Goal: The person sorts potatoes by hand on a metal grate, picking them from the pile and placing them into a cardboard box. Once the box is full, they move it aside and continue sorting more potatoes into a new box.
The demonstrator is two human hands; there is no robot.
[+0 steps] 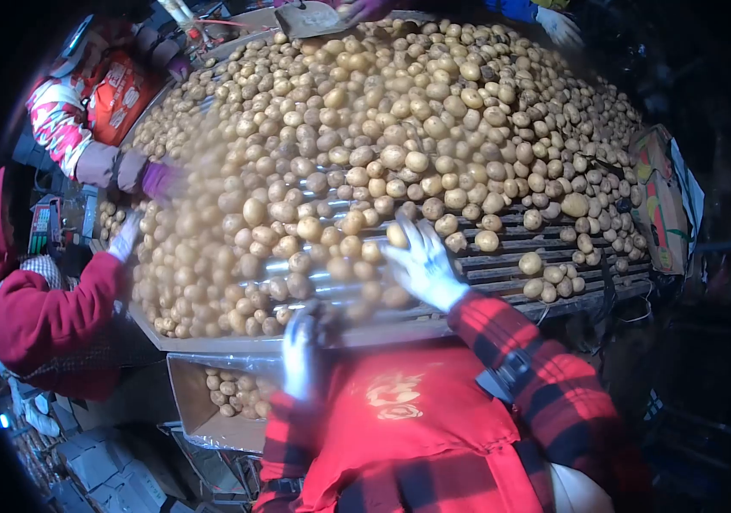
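Many potatoes point(391, 158) cover a large slatted table point(511, 274). My right hand point(423, 267), in a white glove, reaches over the slats with its fingers spread, its fingertips beside a few potatoes. Near the table's front edge is my left hand point(298, 352), gloved and blurred by motion; a dark shape lies against its fingers, and I cannot make out what it is. Below the edge, left of my left hand, a cardboard box point(190, 398) lined with clear plastic holds several potatoes.
At the left, a person in a red sleeve point(57, 312) and another in a patterned sleeve point(57, 124) reach to the potatoes. Gloved hands at the far edge include one beside a metal scoop point(310, 19). A printed carton point(665, 201) stands at the right edge.
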